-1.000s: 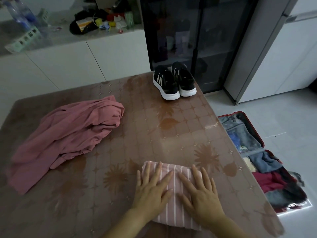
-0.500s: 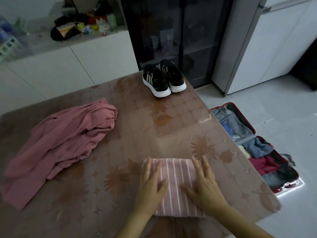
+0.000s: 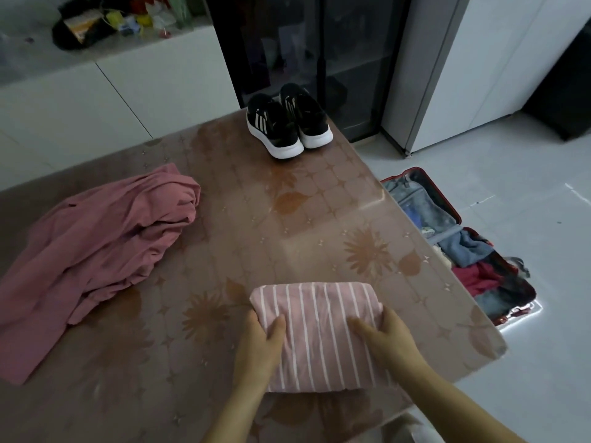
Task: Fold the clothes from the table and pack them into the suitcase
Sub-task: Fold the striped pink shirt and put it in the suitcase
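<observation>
A folded pink garment with white stripes (image 3: 319, 318) lies near the front edge of the table (image 3: 256, 238). My left hand (image 3: 260, 343) grips its left side, thumb on top and fingers tucked under. My right hand (image 3: 388, 338) grips its right side the same way. A crumpled plain pink garment (image 3: 96, 251) lies unfolded on the left of the table. On the floor to the right stands an open red suitcase (image 3: 454, 219) with several clothes inside.
A pair of black sneakers (image 3: 287, 123) stands at the table's far edge. Behind are white cabinets (image 3: 96, 100) with clutter on top, a dark glass cabinet (image 3: 313, 52) and a grey fridge (image 3: 447, 65). White floor (image 3: 527, 346) lies to the right.
My hands were pressing flat on top of the striped garment; they have slid out to its two sides and now grip it. The view has swung slightly right.
</observation>
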